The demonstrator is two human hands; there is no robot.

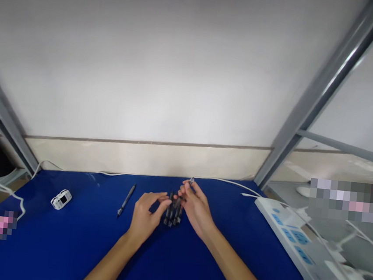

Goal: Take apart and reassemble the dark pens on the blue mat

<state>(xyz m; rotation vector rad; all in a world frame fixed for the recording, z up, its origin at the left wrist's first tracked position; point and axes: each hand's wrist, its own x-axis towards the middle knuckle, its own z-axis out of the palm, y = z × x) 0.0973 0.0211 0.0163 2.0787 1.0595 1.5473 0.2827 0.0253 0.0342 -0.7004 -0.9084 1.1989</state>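
Several dark pens (170, 220) with clear ends lie side by side in a small bunch on the blue tabletop (74, 243), between my two hands. My left hand (148, 211) is at the left side of the bunch, its thumb and forefinger curved and slightly apart near the pens. My right hand (196, 205) is closed on another pen (191, 181), whose clear end sticks up past the fingertips. Its remaining length is mostly hidden by the fingers. One more dark pen (126, 201) lies apart, slanted, left of my left hand.
A small white device (61, 199) with a dark screen lies at the left. A white power strip (291, 238) with blue sockets and cables runs along the right edge. A white cable (225, 180) follows the back edge by the wall. Grey metal posts (323, 91) stand at both sides.
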